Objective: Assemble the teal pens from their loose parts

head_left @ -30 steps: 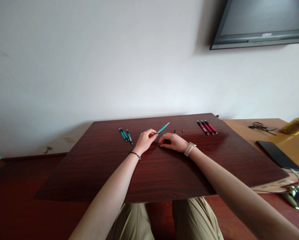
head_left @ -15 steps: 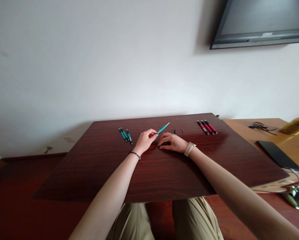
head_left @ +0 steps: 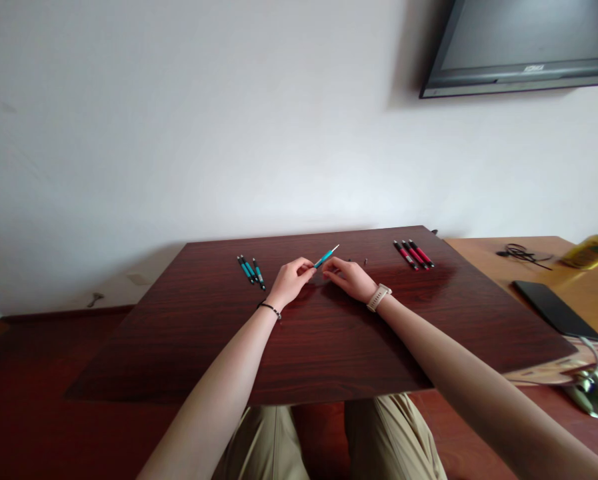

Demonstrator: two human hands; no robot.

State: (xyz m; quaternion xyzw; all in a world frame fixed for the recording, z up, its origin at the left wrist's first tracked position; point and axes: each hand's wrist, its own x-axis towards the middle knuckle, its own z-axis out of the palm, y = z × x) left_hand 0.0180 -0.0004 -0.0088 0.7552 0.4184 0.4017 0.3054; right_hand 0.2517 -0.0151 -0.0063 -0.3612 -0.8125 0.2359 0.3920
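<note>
My left hand pinches a partly disassembled teal pen, with a thin pale tip pointing up and right. Close beside it, my right hand has its fingers curled together near the pen; anything between them is hidden. Just beyond the right hand lie a small dark part, mostly covered by the hand, and a tiny metallic piece. Several teal pens with black ends rest left of my left hand.
Red pens with black ends lie in a row on the right of the dark wooden table. A lighter side table holds a black phone-like slab, a coiled cable and a yellow package. A television hangs above.
My right hand has risen off the tabletop and moved closer to the teal pen, now covering most of the small dark part. My left hand has stayed nearly still.
</note>
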